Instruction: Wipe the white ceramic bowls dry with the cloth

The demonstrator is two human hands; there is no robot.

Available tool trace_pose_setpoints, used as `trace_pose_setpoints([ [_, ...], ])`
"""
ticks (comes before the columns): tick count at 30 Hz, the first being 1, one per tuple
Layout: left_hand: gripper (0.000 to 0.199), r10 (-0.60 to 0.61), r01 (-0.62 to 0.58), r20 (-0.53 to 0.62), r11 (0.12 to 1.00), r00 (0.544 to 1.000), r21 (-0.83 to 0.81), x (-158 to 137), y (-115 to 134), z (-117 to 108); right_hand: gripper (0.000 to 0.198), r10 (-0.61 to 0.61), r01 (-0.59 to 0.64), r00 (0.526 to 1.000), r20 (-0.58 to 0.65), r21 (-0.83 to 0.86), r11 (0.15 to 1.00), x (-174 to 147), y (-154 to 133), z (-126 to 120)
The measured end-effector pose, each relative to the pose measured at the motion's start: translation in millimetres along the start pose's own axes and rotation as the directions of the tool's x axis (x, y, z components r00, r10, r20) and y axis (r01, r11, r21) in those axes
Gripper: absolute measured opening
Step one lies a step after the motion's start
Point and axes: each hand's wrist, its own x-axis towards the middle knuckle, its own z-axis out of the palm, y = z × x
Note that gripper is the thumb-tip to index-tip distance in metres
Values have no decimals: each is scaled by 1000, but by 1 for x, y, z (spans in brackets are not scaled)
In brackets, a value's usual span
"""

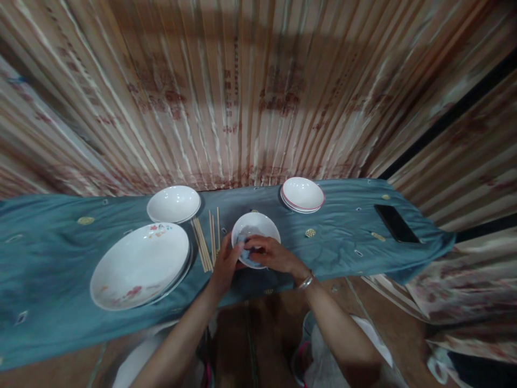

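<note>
A small white bowl [262,222] is in front of me near the table's front edge. My left hand [227,264] is closed on the bowl's left rim, thumb toward the inside. Fingers bent, my right hand [271,252] reaches into the bowl and presses on a pale blue-grey cloth [251,260]. Part of the cloth is hidden under the fingers. Left of the bowl lie several wooden chopsticks [202,245], close to my left hand. A silver bracelet [306,281] circles my right wrist.
Large floral plates [137,264] are stacked at the left, with white bowls [173,203] behind them. Red-rimmed bowls [302,193] are stacked at back right. A black phone [396,223] lies on the blue-green tablecloth [335,258]. A patterned curtain [250,108] hangs behind the table.
</note>
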Motion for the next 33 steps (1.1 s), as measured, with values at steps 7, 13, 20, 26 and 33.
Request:
trace_pose_setpoints([
  [7,60,90,-92,20,988,996,121,6,3,-3,27,88,-83,996,0,-333,939,-9,0,-7],
  [13,64,95,-102,54,984,994,148,11,-1,-4,21,58,-126,991,-121,-690,713,-11,5,-6],
  [20,68,68,-72,31,983,997,167,9,2,-2,29,-125,-223,913,-387,-733,643,-8,21,-6],
  [26,61,50,-65,89,983,995,174,5,1,4,35,-186,-240,807,-560,-599,764,-1,23,-13],
  [33,59,112,-140,131,963,985,232,6,-9,2,43,-307,1,893,-329,-681,733,8,-9,-1],
])
